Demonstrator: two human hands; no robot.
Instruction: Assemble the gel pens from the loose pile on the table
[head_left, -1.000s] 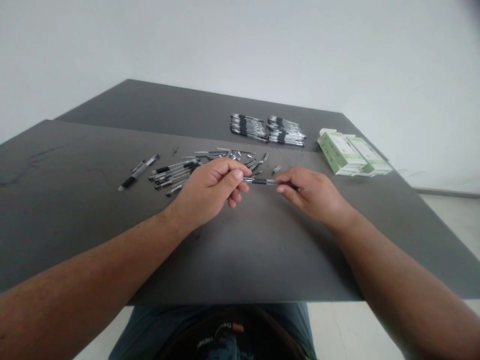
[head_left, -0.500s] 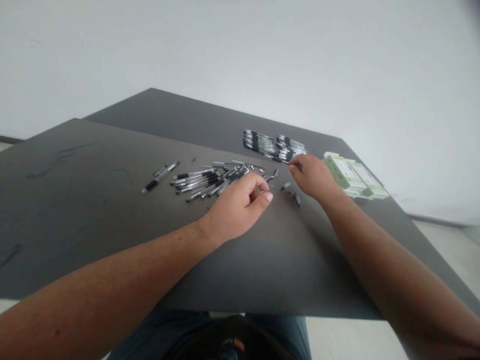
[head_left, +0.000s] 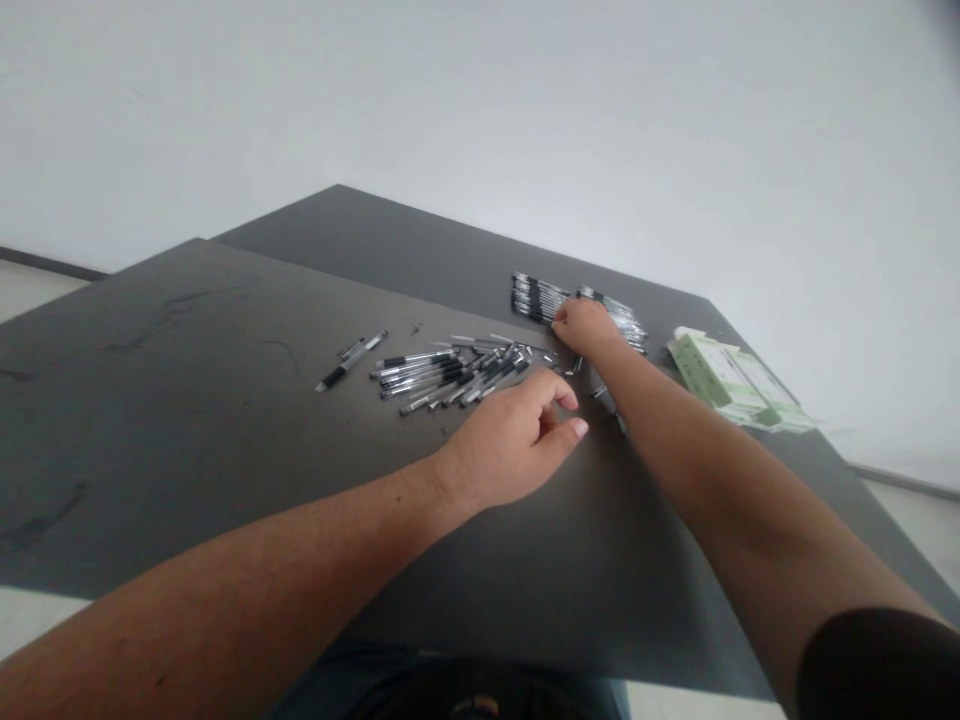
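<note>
My left hand (head_left: 517,435) hovers just in front of the loose pile of pens (head_left: 442,375), palm turned inward. Its fingers are loosely curled, the thumb stands apart from them, and nothing shows between. Farther out, my right hand (head_left: 585,325) reaches to the near side of two neat rows of clear pens with black grips: the left row (head_left: 540,297) and the right row (head_left: 619,315). Its fingers are bent down and pressed together at the near edge of the left row. What they hold, if anything, is hidden beneath the hand.
Two green and white boxes (head_left: 739,380) lie at the right side of the dark table (head_left: 225,450). A separate pen (head_left: 352,360) with a small piece beside it lies left of the pile. Small pen caps (head_left: 600,391) are partly covered by my right forearm. A white wall stands behind.
My right hand has moved left along the near edge of the pen rows, and the pen seen at its fingertips is now hidden. My left hand keeps its pose. The view has shifted slightly.
</note>
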